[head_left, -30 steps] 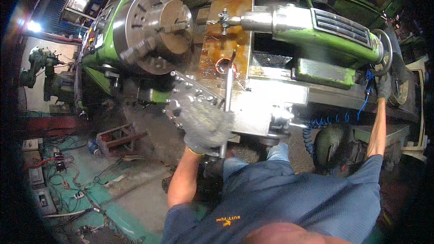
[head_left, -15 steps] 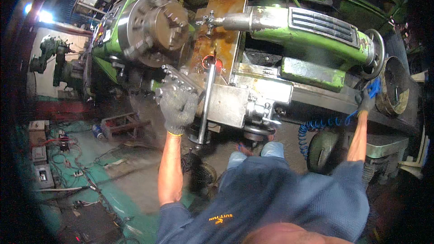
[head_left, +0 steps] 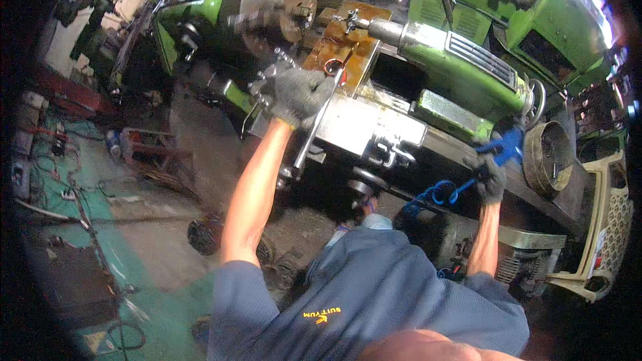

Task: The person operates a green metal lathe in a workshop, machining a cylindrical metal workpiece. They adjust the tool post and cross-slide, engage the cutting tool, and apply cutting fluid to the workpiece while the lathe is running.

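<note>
My left hand [head_left: 294, 93], in a grey knit glove, is closed over the tool post [head_left: 286, 59] of a green lathe; its fingertips are partly hidden. Right beside it, a long metal bar handle [head_left: 313, 135] slants down across the carriage. My right hand [head_left: 490, 179], gloved too, grips a blue air blow gun [head_left: 506, 147], with a blue coiled hose [head_left: 441, 192] hanging from it. Ahead of my left hand is the chuck [head_left: 291, 10], its jaws blurred. A red-rimmed round piece [head_left: 334, 67] sits on the brown, wet cross slide [head_left: 361, 47].
The green tailstock [head_left: 461, 67] with its handwheel [head_left: 535, 101] extends to the right. A round metal tub [head_left: 548, 160] stands on the bench near my right hand. Handwheels [head_left: 366, 182] project below the carriage. Cables and a red frame [head_left: 157, 150] lie on the floor at left.
The view has shifted, so the lathe appears tilted. My right hand has brought the blow gun inward, away from the tub's near side. My left hand remains at the tool post.
</note>
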`<state>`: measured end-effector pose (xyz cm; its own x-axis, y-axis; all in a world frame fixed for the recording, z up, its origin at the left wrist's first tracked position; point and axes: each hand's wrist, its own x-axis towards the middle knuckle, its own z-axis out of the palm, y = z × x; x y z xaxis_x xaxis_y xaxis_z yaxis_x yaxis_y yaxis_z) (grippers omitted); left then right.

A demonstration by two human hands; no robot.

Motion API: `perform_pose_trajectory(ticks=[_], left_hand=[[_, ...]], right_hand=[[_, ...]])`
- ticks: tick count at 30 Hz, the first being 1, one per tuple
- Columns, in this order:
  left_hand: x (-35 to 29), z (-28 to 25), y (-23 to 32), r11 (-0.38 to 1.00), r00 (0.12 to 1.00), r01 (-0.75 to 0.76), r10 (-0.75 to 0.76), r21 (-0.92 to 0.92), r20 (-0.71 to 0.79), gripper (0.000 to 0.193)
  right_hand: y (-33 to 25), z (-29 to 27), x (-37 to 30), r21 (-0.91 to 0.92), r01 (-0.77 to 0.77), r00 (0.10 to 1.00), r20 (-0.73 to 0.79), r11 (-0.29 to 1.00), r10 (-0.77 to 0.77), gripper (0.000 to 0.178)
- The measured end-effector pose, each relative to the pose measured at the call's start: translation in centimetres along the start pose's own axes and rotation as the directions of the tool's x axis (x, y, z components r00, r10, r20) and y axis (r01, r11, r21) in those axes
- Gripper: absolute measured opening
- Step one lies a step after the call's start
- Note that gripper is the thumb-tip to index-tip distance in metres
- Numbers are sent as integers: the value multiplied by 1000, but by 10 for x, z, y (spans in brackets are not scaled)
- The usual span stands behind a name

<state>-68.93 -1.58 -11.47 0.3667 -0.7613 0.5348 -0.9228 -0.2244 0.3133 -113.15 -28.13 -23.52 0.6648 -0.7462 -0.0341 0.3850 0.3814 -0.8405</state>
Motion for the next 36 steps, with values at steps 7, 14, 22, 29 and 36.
perform_pose_trajectory(ticks=[7,14,22,29,36], left_hand=[[-2,10,-4,999,999,21,-20,35,-33,35],[-3,10,-6,994,985,-60,74,94,-157,32],[-2,6,-4,984,992,-31,52,174,-118,31],[1,7,5,994,986,-9,27,105,-166,33],[-2,5,8,995,989,29,-15,94,-144,34]], right_hand=[[-1,151,133,-924,300,952,304,239,-21,64],[45,236,228,-922,384,909,369,-46,194,51],[76,236,271,-897,436,895,424,-72,141,48],[74,235,273,-760,642,766,636,96,-91,64],[65,247,267,-782,621,782,623,50,16,66]])
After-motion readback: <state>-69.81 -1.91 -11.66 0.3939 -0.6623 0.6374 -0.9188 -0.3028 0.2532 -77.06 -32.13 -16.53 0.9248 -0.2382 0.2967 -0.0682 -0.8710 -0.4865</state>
